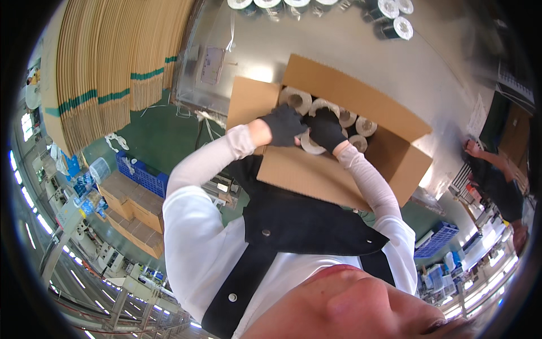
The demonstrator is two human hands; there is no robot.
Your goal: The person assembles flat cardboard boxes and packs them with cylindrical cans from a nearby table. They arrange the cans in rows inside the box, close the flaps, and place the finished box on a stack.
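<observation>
An open cardboard box (316, 169) stands on the metal table in front of me, its flaps spread outward. White rolls with hollow cores, such as one roll (296, 100) at the far left, stand on end inside it. My left hand (284, 126), in a black glove with bare fingertips, is closed at the box's left end, below that roll. What it holds, if anything, is hidden. Beside it, my right hand (327, 130), also gloved in black, reaches down among the rolls. Its fingers curl round a roll (312, 144), partly covered by the hand.
Wrapped rolls (395, 28) lie along the table's far side. A phone-like flat object (213, 65) rests at the far left. Flattened cartons (107, 68) are stacked on the left, above a blue crate (141, 176) and boxes (132, 209). Another person's arm (491, 155) shows at right.
</observation>
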